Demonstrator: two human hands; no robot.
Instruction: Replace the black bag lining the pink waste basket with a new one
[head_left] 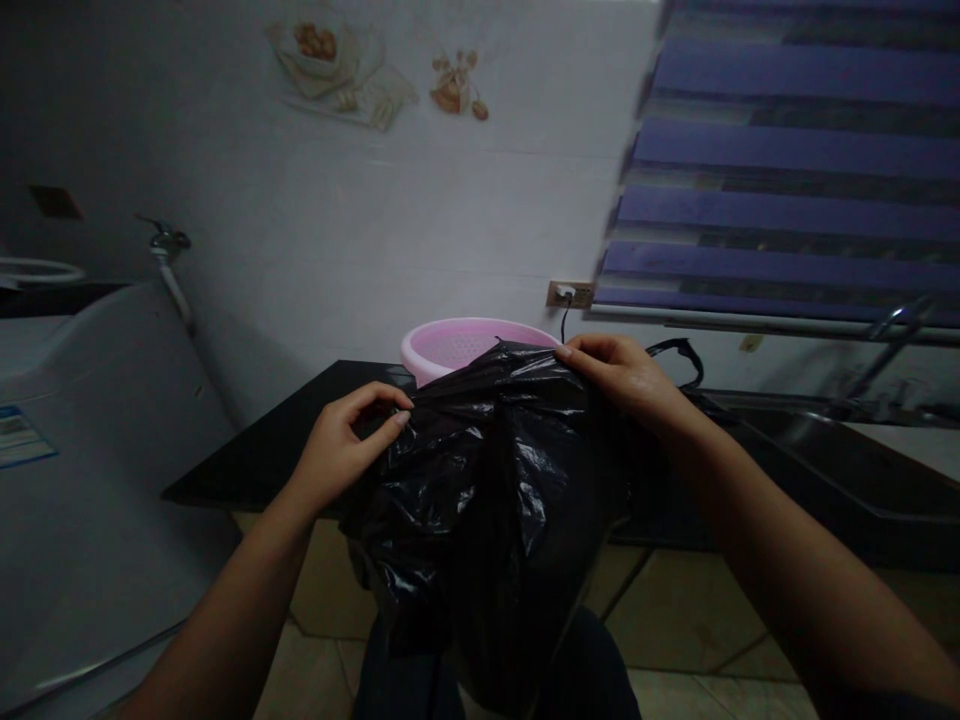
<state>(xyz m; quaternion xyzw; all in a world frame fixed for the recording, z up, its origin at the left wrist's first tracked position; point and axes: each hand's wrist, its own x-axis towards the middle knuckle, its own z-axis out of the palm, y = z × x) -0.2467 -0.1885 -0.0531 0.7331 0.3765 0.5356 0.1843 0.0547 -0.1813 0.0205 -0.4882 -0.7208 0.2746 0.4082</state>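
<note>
A black plastic bag [487, 490] hangs down in front of me, its surface creased and shiny. My left hand [349, 435] pinches the bag's upper left edge between thumb and fingers. At the upper right edge, my right hand [622, 370] is closed on the same bag. Behind the bag stands a pink plastic basket [431, 370] with small holes, partly covered from view. A black loop [686, 355], perhaps a bag handle, sticks up just past my right hand.
The basket is on a dark countertop [292, 420]. To the right are a sink [847, 460] and a faucet [889, 335]. A white appliance [112, 450] stands at the left, near a wall tap [169, 238]. A plug sits in the wall outlet [570, 294], beside purple striped blinds [780, 160].
</note>
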